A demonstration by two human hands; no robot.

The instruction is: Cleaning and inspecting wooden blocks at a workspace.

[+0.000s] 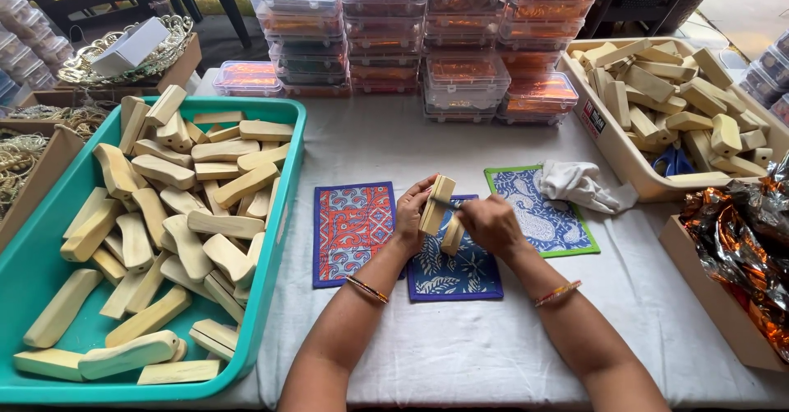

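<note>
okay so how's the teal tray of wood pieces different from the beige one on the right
The teal tray is larger and about half filled with long, rounded wood handles in a loose layer, bare floor showing. The beige tray is smaller, piled with shorter, blockier wood pieces, and blue scissors lie inside. Both hold pale unfinished wood.

Setting: small craft-packing workshop.
Evidence: teal tray (288, 145) of wooden blocks (197, 223), stacked clear plastic boxes (427, 25), cloth-covered table (460, 346).
</note>
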